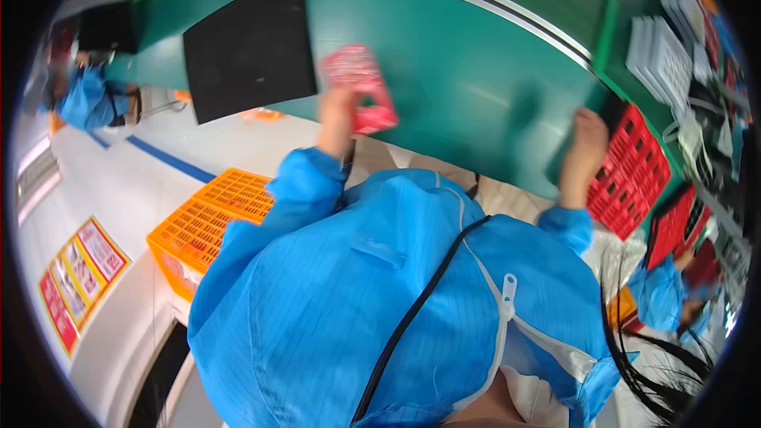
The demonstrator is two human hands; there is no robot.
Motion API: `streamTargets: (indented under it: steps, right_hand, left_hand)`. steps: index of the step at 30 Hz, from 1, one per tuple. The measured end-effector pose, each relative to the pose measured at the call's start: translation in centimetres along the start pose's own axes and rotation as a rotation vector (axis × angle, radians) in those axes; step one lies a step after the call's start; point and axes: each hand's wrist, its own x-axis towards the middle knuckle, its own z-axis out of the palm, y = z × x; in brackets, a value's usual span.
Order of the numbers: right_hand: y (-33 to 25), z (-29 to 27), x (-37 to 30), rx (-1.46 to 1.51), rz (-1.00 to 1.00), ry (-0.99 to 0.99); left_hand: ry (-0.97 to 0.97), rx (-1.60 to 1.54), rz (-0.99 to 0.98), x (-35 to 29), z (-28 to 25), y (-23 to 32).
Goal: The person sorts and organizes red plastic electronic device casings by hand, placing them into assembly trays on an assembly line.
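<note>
A flat pink-red piece (372,103), paler with blurred markings at its far end and with a dark hole-like spot near its middle, is held above the green work surface (452,71). My left hand (337,115) is closed on its left edge; motion blurs the details. To the right, my right hand (585,147) hovers over the near right part of the surface, beside a red slotted plastic basket (634,170). Its fingers are smeared, so their closure is unclear, and no held object shows there.
A black mat (254,47) lies left of the held piece. An orange slotted crate (210,226) stands at my left. Stacked white flat parts (662,55) sit at the far right. Other people in blue sleeves are at left (87,99) and right (662,293).
</note>
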Motion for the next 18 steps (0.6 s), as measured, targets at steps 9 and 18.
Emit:
streamTargets:
  steps: [9, 18]
  right_hand:
    - [-29.1, 26.4, -1.9, 0.449, 0.246, -0.614]
    - [-29.0, 20.8, -0.3, 0.811, 0.613, -0.634]
  left_hand:
    - [0.520, 0.075, 0.210, 6.2, -31.3, 10.3]
    - [0.518, -0.085, 0.077, 2.1, -29.0, 16.9]
